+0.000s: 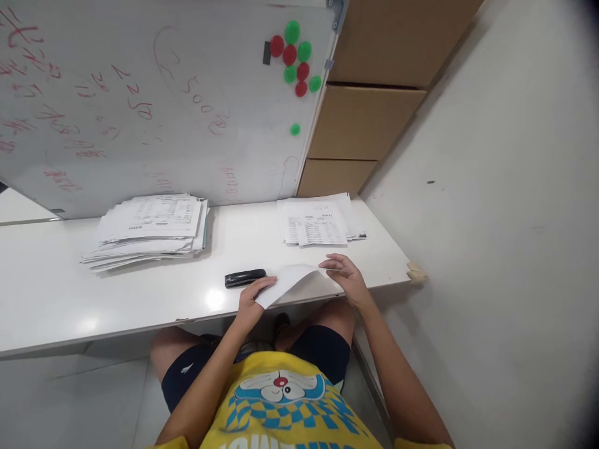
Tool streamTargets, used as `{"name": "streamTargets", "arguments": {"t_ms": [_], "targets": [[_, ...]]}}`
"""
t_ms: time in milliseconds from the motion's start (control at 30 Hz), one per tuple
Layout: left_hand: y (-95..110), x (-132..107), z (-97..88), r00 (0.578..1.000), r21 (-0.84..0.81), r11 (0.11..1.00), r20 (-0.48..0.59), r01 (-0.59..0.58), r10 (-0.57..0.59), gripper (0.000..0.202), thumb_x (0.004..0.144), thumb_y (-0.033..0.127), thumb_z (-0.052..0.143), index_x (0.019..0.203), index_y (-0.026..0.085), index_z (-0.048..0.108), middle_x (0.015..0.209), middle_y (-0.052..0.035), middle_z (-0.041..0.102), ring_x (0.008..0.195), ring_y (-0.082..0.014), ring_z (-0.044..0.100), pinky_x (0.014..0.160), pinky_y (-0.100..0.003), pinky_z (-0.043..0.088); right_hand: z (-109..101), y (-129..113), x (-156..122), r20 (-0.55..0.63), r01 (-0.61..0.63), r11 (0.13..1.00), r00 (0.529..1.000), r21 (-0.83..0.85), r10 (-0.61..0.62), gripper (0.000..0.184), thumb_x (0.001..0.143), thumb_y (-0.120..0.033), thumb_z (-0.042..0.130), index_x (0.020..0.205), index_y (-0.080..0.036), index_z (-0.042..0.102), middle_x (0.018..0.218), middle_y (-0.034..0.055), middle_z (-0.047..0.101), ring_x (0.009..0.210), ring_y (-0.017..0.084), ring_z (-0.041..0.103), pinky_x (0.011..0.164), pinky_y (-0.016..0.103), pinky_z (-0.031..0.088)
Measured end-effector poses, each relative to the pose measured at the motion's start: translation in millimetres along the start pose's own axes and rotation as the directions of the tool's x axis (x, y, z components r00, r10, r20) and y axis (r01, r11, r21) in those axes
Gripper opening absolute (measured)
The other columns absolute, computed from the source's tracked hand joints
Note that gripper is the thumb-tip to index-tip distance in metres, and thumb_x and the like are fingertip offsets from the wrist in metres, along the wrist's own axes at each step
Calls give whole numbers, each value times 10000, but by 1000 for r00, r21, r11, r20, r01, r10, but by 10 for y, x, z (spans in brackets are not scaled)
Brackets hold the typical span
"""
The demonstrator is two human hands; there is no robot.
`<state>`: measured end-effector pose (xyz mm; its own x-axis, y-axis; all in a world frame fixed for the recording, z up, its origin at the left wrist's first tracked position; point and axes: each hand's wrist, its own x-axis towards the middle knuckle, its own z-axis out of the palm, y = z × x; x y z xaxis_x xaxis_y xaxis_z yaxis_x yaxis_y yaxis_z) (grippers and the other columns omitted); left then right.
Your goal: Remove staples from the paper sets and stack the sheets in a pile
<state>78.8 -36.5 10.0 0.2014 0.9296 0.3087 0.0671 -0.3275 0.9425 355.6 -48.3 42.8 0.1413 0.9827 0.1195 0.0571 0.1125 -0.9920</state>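
White paper (291,280) bends in an arch between my two hands, just over the front edge of the table. My left hand (254,300) grips its left end with thumb and fingers. At the other end my right hand (344,277) pinches the paper's right edge. Whether it is one sheet or several I cannot tell. A black stapler (244,278) lies on the table just beyond my left hand. Behind my right hand is a small pile of printed sheets (321,224).
A thick, uneven stack of printed papers (150,227) sits on the left of the white table (42,280). At the back stands a whiteboard (187,143) with red writing and round magnets. Cardboard boxes (346,125) are stacked beside it, and a wall (505,218) borders the right.
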Motion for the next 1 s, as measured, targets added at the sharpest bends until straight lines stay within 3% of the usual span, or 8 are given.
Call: {"name": "streamTargets", "arguments": {"t_ms": [167, 367, 533, 667, 733, 833, 933, 1000], "targets": [[23, 96, -36, 997, 48, 999, 72, 22, -25, 209, 842, 349, 607, 953, 202, 704, 1026, -92, 713, 1022, -228, 646, 923, -383, 503, 153, 139, -44, -152, 98, 995, 984, 19, -94, 199, 780, -379, 675, 925, -244, 650, 927, 45, 710, 941, 225, 634, 875, 381, 470], [-186, 62, -27, 973, 89, 973, 80, 212, -219, 296, 774, 397, 663, 952, 166, 711, 944, -89, 726, 861, -235, 675, 782, -365, 546, 292, 495, -165, -233, -47, 985, 969, 168, 86, 376, 737, -427, 699, 1033, -201, 652, 976, 65, 729, 934, 236, 642, 872, 387, 480], [-154, -4, 70, 973, 62, 992, 194, 111, -122, 189, 794, 363, 646, 878, 221, 738, 935, -77, 728, 908, -227, 670, 881, -376, 515, 232, 485, -342, -284, -114, 991, 950, 73, 130, 321, 697, -436, 730, 914, -201, 693, 901, 47, 743, 889, 238, 648, 858, 392, 486], [-152, -180, -34, 980, 223, 974, 199, -45, -1, 243, 863, 339, 549, 1002, 225, 712, 977, -87, 719, 938, -217, 669, 856, -365, 532, 134, 333, -505, -303, -211, 977, 931, 13, 205, 343, 691, -477, 725, 883, -192, 716, 865, 58, 749, 825, 251, 658, 773, 374, 512], [-162, -281, -213, 956, 387, 895, 269, -221, 120, 319, 887, 312, 510, 1155, 214, 653, 1104, -107, 691, 1077, -234, 627, 935, -393, 498, 87, 266, -574, -303, -293, 956, 910, 14, 283, 387, 680, -490, 734, 913, -181, 719, 868, 72, 750, 793, 259, 663, 697, 355, 523], [-181, -413, -548, 891, 663, 614, 423, -428, 165, 483, 895, 284, 511, 1373, 220, 481, 1362, -104, 543, 1331, -275, 427, 1108, -461, 328, 18, 226, -625, -349, -376, 924, 859, 67, 375, 444, 619, -503, 772, 899, -164, 718, 843, 85, 749, 733, 261, 665, 617, 344, 528], [-230, -533, -778, 860, 792, 344, 497, -505, 117, 552, 913, 253, 489, 1449, 232, 364, 1462, -68, 427, 1391, -254, 333, 1172, -431, 191, -39, 261, -596, -397, -399, 907, 817, 136, 419, 505, 569, -489, 804, 936, -154, 715, 861, 96, 751, 727, 261, 671, 620, 356, 541], [-278, -597, -830, 864, 821, 272, 489, -502, 118, 537, 922, 230, 465, 1449, 242, 364, 1460, -57, 427, 1380, -229, 356, 1178, -399, 176, -57, 308, -543, -403, -391, 905, 811, 167, 425, 529, 567, -477, 807, 976, -155, 710, 895, 99, 752, 754, 262, 680, 656, 369, 552]]}}
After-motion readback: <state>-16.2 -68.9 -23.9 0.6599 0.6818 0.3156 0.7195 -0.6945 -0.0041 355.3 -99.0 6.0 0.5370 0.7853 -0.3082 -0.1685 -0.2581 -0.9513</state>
